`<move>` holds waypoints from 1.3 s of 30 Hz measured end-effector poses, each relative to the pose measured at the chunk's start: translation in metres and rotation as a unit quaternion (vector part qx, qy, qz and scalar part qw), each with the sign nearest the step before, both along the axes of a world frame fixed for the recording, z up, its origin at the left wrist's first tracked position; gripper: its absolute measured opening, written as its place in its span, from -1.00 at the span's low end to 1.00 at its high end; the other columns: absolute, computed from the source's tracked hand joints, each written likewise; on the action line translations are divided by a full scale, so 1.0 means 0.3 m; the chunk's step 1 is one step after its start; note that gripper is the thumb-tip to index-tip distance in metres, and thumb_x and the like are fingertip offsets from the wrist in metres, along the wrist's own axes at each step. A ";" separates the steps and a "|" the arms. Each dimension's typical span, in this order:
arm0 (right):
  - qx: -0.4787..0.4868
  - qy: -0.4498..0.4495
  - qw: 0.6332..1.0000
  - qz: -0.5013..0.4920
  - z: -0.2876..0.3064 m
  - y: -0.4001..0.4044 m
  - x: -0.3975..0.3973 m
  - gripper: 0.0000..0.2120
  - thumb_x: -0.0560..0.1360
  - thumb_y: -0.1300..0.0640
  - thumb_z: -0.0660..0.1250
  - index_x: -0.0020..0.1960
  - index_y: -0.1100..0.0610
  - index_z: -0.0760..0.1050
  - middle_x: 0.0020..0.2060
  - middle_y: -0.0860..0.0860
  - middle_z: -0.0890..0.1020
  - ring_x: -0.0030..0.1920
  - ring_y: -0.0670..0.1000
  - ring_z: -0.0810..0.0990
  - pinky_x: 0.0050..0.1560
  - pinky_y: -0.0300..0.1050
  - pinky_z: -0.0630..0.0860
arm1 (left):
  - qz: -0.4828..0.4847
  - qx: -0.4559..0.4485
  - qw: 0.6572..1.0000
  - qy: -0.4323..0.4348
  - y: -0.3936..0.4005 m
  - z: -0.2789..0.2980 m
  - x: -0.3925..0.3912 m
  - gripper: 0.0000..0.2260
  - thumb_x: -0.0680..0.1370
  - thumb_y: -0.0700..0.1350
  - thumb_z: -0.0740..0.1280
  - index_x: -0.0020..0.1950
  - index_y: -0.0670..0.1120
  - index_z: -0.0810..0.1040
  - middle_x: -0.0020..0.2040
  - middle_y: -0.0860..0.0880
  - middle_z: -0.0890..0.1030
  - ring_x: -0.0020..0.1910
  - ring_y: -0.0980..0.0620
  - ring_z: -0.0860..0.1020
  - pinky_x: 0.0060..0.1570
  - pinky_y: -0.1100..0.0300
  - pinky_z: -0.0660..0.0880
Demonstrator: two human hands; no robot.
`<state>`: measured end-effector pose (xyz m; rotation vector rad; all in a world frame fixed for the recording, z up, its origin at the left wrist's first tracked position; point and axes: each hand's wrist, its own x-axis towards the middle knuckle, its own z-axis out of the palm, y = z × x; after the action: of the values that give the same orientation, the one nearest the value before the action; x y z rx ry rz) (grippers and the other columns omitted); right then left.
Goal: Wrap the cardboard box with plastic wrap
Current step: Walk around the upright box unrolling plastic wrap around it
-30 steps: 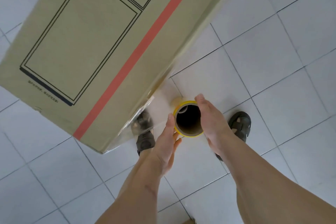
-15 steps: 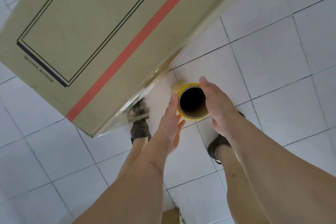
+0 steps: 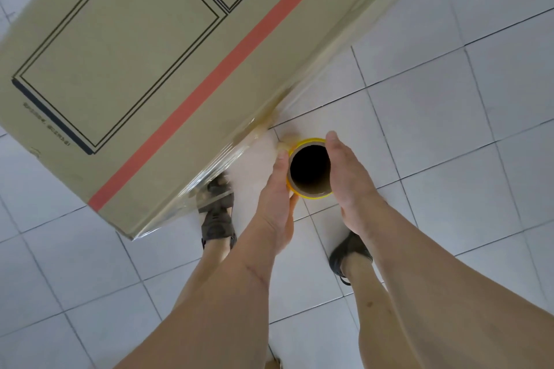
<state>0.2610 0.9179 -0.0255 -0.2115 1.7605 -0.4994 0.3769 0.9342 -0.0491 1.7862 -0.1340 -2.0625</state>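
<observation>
Cardboard box stands far-left on the tiled floor; clear film spans from its near-right edge to the upright plastic wrap roll, pressed between flat left hand and right hand.

**Soft daylight, wide-angle bend**

We see even, fairly bright light with no hard shadows; only faint shade lies under the cardboard box on the tiled floor. The plastic wrap catches small glints. Tile lines curve toward the edges. The forearms nearest us look soft, and the box's far edge is slightly smeared.
</observation>
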 end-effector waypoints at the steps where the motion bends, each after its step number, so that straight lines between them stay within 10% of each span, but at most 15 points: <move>1: 0.018 -0.011 1.000 -0.009 -0.001 -0.001 0.000 -0.50 0.59 -0.34 0.07 0.40 -0.12 0.40 0.23 -0.18 0.49 0.24 -0.09 0.43 0.20 -0.14 0.26 | 0.001 -0.001 1.000 0.001 -0.009 0.003 0.000 -0.56 0.67 0.24 0.20 0.32 -0.03 0.62 0.24 0.02 0.71 0.37 0.05 0.56 0.52 0.01 0.35; 7: -0.021 0.010 1.000 0.005 0.020 -0.058 -0.027 -0.75 0.61 -0.22 0.19 0.19 -0.17 0.50 0.04 -0.21 0.53 0.03 -0.18 0.48 -0.11 -0.32 0.32 | -0.014 0.006 0.999 0.046 -0.028 0.010 -0.016 -0.47 0.66 0.32 0.13 0.41 0.01 0.56 0.27 0.01 0.70 0.32 0.06 0.61 0.47 0.02 0.42; 11: -0.069 0.048 0.996 0.031 0.012 -0.057 -0.033 -0.63 0.63 -0.17 0.16 0.39 -0.11 0.45 0.11 -0.25 0.49 0.07 -0.26 0.47 0.07 -0.36 0.31 | 0.006 0.017 0.999 0.027 -0.038 -0.004 -0.051 -0.38 0.59 0.44 0.09 0.46 0.09 0.50 0.34 0.08 0.65 0.41 0.10 0.51 0.55 0.02 0.28; 18: -0.019 0.006 0.998 -0.055 -0.003 -0.059 -0.073 -0.74 0.62 -0.19 0.18 0.22 -0.15 0.50 0.13 -0.20 0.57 0.13 -0.18 0.50 0.09 -0.25 0.31 | 0.043 0.001 0.999 -0.011 -0.130 0.032 -0.095 -0.64 0.65 0.24 0.25 0.08 -0.02 0.65 -0.01 0.09 0.77 0.23 0.08 0.62 0.49 0.03 0.39; 26: -0.051 0.008 0.999 -0.018 0.013 -0.121 -0.130 -0.71 0.63 -0.18 0.14 0.29 -0.20 0.48 0.03 -0.31 0.52 -0.01 -0.31 0.45 -0.11 -0.37 0.27 | -0.004 0.009 0.998 0.059 -0.109 0.022 -0.126 -0.40 0.59 0.42 0.11 0.50 0.12 0.47 0.39 0.07 0.61 0.42 0.06 0.51 0.54 0.03 0.29; 34: -0.008 0.003 0.999 -0.045 -0.013 -0.148 -0.141 -0.50 0.54 -0.34 0.13 0.38 -0.14 0.45 0.28 -0.13 0.55 0.30 -0.03 0.49 0.39 0.04 0.38 | 0.018 -0.019 1.000 0.004 -0.161 0.016 -0.158 -0.68 0.69 0.25 0.15 0.17 0.12 0.61 0.21 0.12 0.68 0.35 0.09 0.53 0.51 0.07 0.33; 39: -0.039 0.017 0.999 -0.032 0.009 -0.213 -0.197 -0.81 0.59 -0.13 0.28 0.15 -0.12 0.54 0.10 -0.18 0.60 0.15 -0.11 0.52 -0.05 -0.27 0.37 | 0.000 -0.013 0.999 0.042 -0.176 0.009 -0.188 -0.49 0.64 0.34 0.16 0.42 0.06 0.54 0.33 -0.01 0.65 0.36 -0.01 0.57 0.51 0.00 0.37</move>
<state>0.2019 0.8541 -0.0229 -0.2206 1.7865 -0.6137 0.3206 0.8813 -0.0463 1.6798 -0.1362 -2.1220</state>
